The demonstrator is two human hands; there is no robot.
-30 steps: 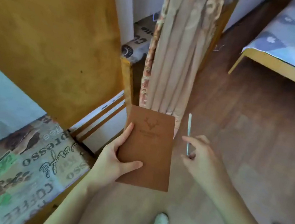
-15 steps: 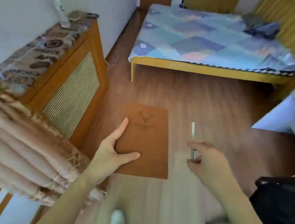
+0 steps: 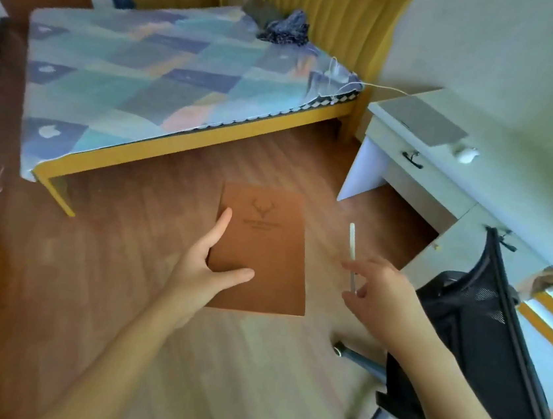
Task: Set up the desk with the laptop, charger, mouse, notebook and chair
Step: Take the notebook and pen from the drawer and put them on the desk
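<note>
My left hand grips the left edge of a brown notebook with a deer emblem, held flat above the wooden floor. In my right hand a thin white pen is pinched upright. Ahead on the right stands the pale desk. A closed grey laptop lies on it, with a white mouse beside it. The white charger rests on the bed's corner, its cable running to the desk. A black mesh chair stands just right of my right arm.
A bed with a patchwork cover and yellow frame fills the upper left. Dark clothes lie near its yellow headboard. A brown cabinet edge sits at the far left. Wooden floor stretches between bed, desk and chair.
The view has swung right, from the curtain and cabinet past the bed to the desk and chair. Both hands keep the same hold on notebook and pen.
</note>
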